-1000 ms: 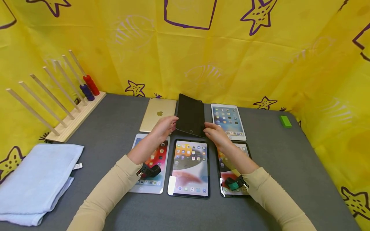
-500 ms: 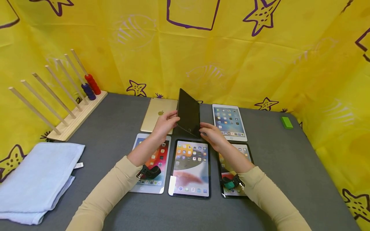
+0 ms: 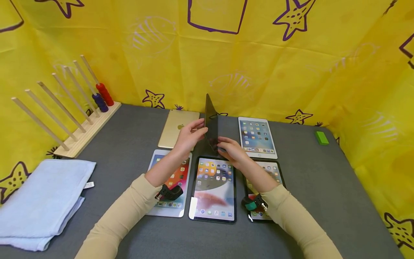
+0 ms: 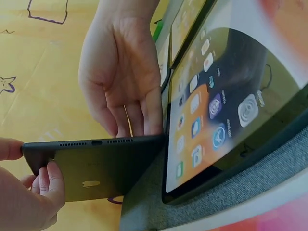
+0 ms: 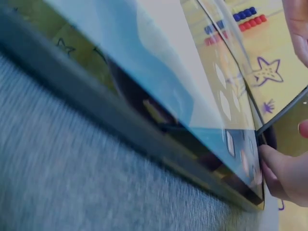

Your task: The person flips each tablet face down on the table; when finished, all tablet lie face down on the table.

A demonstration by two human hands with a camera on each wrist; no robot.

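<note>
A dark tablet (image 3: pixel 211 126) is tipped up on its side in the back row, seen almost edge-on in the head view. My left hand (image 3: pixel 189 138) grips its left edge, with thumb and fingers on opposite faces; the left wrist view shows its dark back (image 4: pixel 90 184) with an apple logo. At the lower right edge, my right hand (image 3: pixel 233 153) holds the tablet with its fingertips. A gold tablet (image 3: pixel 173 135) lies face down to the left. To the right, a white tablet (image 3: pixel 257 136) lies with its screen lit.
In front lie a white tablet (image 3: pixel 174 207), a black-framed tablet (image 3: pixel 212 194) and another black-framed tablet (image 3: pixel 273 167), all lit. A wooden peg stand (image 3: pixel 79 138) with beads and a blue towel (image 3: pixel 48 198) are left; a green block (image 3: pixel 321 137) is far right.
The dark tablet has turned from facing up at a slant to standing nearly upright on its side. Its left edge rose with my left hand, while my right hand moved slightly left.
</note>
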